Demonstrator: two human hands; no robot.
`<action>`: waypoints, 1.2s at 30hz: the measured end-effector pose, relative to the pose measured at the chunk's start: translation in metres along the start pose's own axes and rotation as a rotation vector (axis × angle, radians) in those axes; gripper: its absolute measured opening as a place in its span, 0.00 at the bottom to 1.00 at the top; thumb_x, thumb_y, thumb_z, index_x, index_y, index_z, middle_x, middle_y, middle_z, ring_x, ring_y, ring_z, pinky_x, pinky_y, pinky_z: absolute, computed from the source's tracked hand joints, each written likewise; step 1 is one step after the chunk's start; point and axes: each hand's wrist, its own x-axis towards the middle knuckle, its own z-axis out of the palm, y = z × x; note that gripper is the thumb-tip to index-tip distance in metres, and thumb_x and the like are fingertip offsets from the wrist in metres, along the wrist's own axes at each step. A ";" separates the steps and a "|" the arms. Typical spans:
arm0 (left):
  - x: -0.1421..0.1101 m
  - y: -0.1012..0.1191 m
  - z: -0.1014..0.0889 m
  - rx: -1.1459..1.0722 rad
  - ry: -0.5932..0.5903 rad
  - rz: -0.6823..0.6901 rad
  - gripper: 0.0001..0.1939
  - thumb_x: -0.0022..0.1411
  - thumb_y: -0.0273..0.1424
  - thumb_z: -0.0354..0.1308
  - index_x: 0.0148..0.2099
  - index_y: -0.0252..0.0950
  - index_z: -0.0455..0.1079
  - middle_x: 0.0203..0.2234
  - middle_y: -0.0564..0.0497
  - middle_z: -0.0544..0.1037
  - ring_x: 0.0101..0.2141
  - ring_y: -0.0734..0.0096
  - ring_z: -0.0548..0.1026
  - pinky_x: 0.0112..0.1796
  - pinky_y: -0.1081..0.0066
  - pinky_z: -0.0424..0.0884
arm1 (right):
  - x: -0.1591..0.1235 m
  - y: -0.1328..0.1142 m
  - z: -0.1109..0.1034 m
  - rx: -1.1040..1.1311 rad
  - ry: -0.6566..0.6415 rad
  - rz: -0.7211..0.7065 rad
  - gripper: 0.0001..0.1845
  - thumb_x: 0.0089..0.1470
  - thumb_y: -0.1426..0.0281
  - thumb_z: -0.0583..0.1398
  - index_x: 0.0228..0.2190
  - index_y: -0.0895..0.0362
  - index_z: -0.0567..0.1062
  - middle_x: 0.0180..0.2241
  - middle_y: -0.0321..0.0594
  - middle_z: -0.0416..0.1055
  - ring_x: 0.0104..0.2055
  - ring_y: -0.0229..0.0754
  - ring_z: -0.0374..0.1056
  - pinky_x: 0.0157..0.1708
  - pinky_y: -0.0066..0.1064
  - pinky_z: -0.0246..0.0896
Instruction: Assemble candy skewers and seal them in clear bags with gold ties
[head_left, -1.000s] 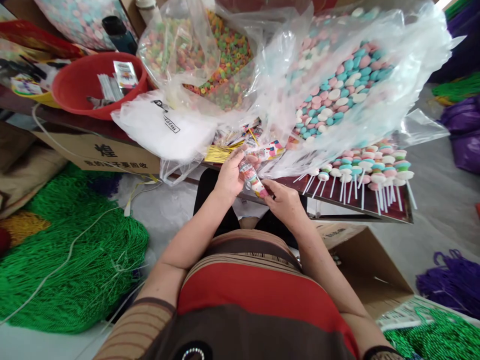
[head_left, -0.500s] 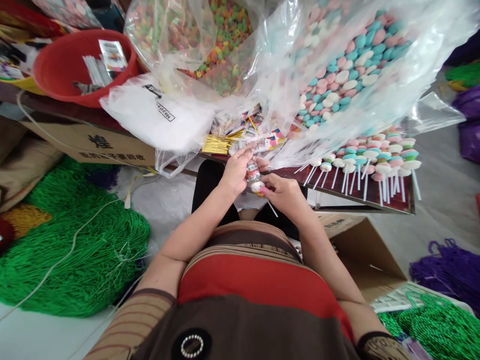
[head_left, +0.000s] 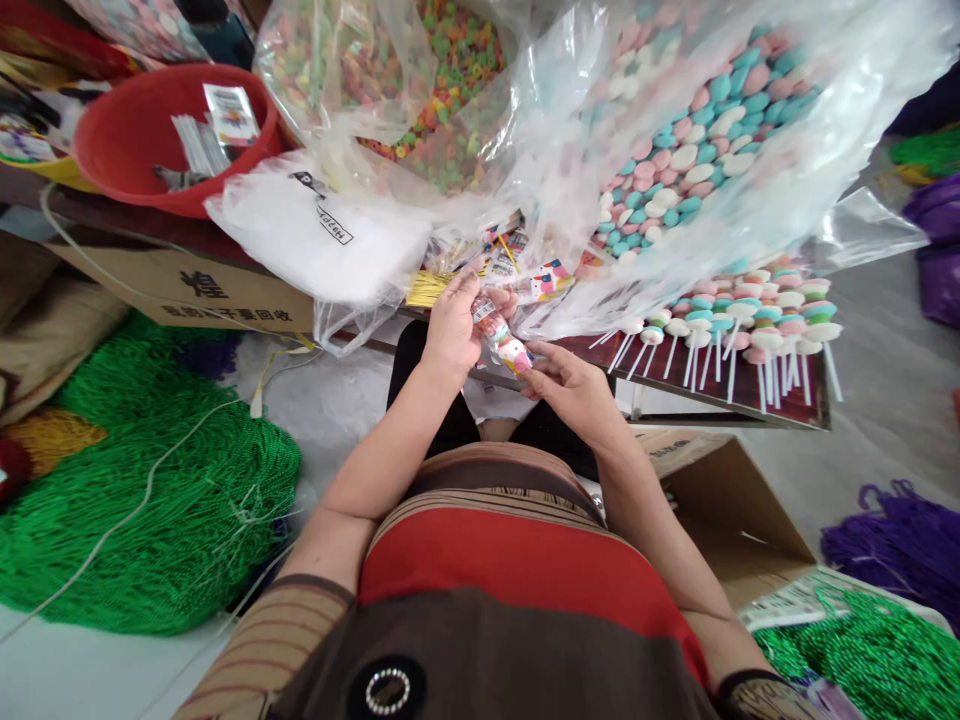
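In the head view, a candy skewer (head_left: 493,325) in a clear printed wrapper slants between my hands over my lap. My left hand (head_left: 455,330) is closed around its upper part. The fingertips of my right hand (head_left: 566,385) pinch the lower end of the wrapper, by its pink and white print. The stick is not visible there. Just beyond my left hand lie yellow twist ties (head_left: 427,289) and printed wrappers (head_left: 551,280). Unwrapped candy skewers (head_left: 739,325) with white sticks lie piled at the table's right end.
Clear bags of ring candies (head_left: 457,90) and pastel candies (head_left: 686,155) fill the back of the table. A white bag stack (head_left: 322,225) and a red basin (head_left: 120,140) stand left. Green bead strings (head_left: 150,500) and an open carton (head_left: 735,510) are below.
The wrapped candy skewer has tilted, its upper end shifting left with my left hand. My right fingers have loosened and spread slightly at the lower end; the white stick seen before no longer shows.
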 end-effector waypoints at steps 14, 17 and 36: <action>-0.012 -0.008 0.009 0.038 -0.039 0.030 0.20 0.69 0.32 0.60 0.61 0.46 0.74 0.19 0.57 0.79 0.33 0.69 0.84 0.42 0.69 0.78 | 0.007 -0.003 0.010 -0.106 0.017 -0.032 0.19 0.57 0.54 0.61 0.27 0.57 0.77 0.21 0.34 0.70 0.21 0.34 0.58 0.22 0.28 0.51; -0.012 -0.010 0.009 0.044 -0.081 0.061 0.20 0.70 0.31 0.57 0.62 0.45 0.73 0.20 0.56 0.79 0.33 0.68 0.84 0.42 0.69 0.79 | 0.006 0.004 0.012 -0.011 -0.041 0.075 0.19 0.55 0.54 0.61 0.24 0.56 0.74 0.16 0.30 0.64 0.18 0.32 0.53 0.19 0.27 0.47; -0.021 -0.032 -0.021 0.269 -0.553 -0.130 0.24 0.51 0.48 0.73 0.42 0.36 0.80 0.24 0.53 0.78 0.21 0.73 0.72 0.27 0.70 0.70 | 0.002 -0.010 0.005 0.158 -0.022 0.056 0.23 0.58 0.48 0.60 0.27 0.55 0.71 0.23 0.35 0.71 0.19 0.33 0.61 0.19 0.26 0.57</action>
